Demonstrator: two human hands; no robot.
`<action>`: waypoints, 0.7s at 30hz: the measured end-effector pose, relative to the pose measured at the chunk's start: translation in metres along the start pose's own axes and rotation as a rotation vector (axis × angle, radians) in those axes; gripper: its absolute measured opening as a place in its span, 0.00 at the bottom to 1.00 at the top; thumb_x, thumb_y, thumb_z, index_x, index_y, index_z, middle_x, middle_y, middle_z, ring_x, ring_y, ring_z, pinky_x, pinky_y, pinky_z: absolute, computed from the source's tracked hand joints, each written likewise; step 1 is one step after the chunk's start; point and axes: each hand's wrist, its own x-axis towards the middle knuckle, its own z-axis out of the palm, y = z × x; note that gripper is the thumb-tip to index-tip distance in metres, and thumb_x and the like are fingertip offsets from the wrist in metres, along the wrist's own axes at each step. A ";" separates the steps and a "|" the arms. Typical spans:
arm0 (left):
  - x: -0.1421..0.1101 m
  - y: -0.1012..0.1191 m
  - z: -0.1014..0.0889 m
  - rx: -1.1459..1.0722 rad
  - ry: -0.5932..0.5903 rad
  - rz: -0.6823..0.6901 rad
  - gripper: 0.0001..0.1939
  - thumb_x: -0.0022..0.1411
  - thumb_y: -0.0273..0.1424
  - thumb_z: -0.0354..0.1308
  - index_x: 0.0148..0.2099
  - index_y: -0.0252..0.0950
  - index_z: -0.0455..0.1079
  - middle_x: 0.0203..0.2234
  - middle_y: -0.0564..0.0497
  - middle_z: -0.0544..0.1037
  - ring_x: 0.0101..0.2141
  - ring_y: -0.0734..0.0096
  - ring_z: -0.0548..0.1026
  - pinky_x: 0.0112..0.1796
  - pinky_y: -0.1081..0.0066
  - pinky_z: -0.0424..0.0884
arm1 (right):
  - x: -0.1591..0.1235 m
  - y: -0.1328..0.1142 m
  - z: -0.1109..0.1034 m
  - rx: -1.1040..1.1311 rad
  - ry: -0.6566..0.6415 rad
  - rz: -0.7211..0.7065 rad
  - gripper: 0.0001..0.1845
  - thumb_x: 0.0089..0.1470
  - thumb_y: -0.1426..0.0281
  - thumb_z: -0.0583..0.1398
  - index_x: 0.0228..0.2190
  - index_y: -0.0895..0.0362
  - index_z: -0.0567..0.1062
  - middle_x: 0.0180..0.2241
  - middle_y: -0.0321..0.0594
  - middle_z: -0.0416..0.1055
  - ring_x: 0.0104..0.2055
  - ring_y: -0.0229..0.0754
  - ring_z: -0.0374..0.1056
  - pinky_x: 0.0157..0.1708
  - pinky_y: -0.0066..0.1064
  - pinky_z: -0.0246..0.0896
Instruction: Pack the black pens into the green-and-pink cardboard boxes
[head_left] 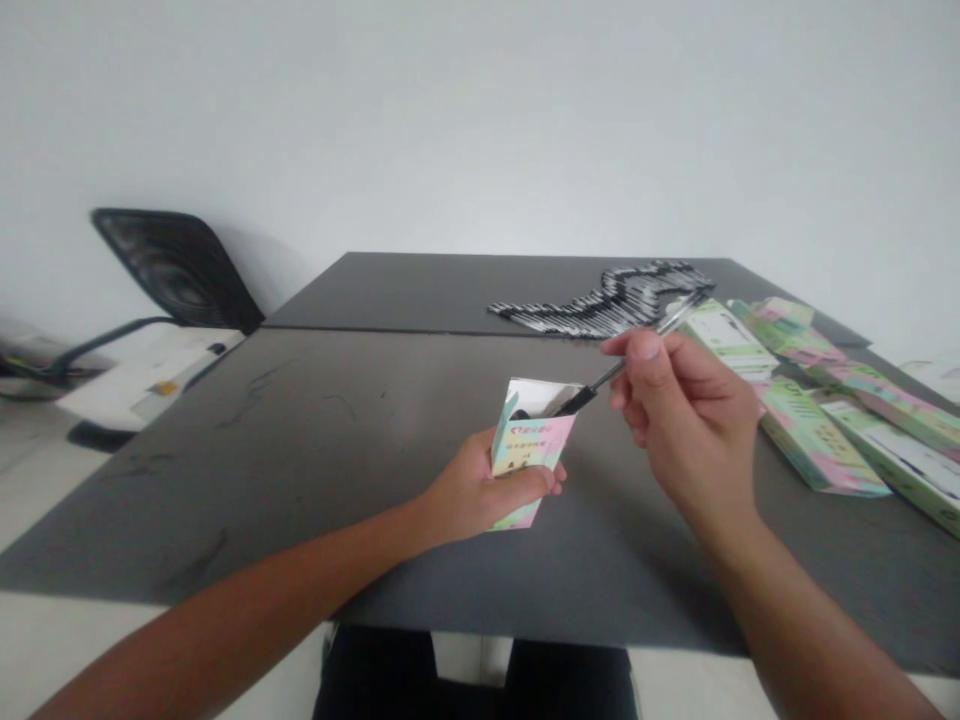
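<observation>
My left hand (499, 490) is wrapped round a small pastel cardboard box (531, 450), held tilted above the table with its open top facing up. Dark ends of something, probably pens, show inside the box mouth. Between the thumb and fingers of my right hand (667, 400) is a clear pen (679, 315) with a black end. That black end points down and left, at the opening of the box and partly over its rim. How deep the pen tip reaches inside cannot be told.
A long wavy row of pens (600, 305) lies across the far part of the dark table (315, 420). Several pastel cardboard boxes (821, 435) lie at the right, some overlapping. A black mesh chair (176, 265) stands left of the table, and a white wall rises behind.
</observation>
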 end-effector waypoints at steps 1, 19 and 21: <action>0.000 0.001 0.000 0.000 -0.004 -0.003 0.15 0.58 0.38 0.72 0.42 0.31 0.79 0.36 0.43 0.83 0.37 0.60 0.82 0.37 0.66 0.76 | 0.001 -0.001 -0.001 0.009 0.025 -0.008 0.18 0.68 0.52 0.62 0.38 0.52 0.84 0.22 0.31 0.69 0.17 0.30 0.54 0.16 0.29 0.46; 0.008 0.001 -0.002 -0.123 0.144 0.048 0.19 0.55 0.34 0.73 0.47 0.31 0.78 0.35 0.47 0.84 0.35 0.64 0.83 0.39 0.66 0.77 | 0.020 0.011 -0.010 0.459 0.065 0.286 0.10 0.56 0.65 0.71 0.39 0.50 0.78 0.38 0.33 0.83 0.24 0.30 0.70 0.16 0.19 0.55; 0.010 0.003 -0.004 -0.136 0.170 0.075 0.20 0.55 0.35 0.73 0.48 0.31 0.78 0.35 0.47 0.84 0.35 0.64 0.83 0.40 0.66 0.78 | 0.023 0.015 -0.008 0.543 0.007 0.408 0.13 0.52 0.65 0.73 0.39 0.50 0.79 0.41 0.33 0.84 0.26 0.29 0.71 0.18 0.17 0.59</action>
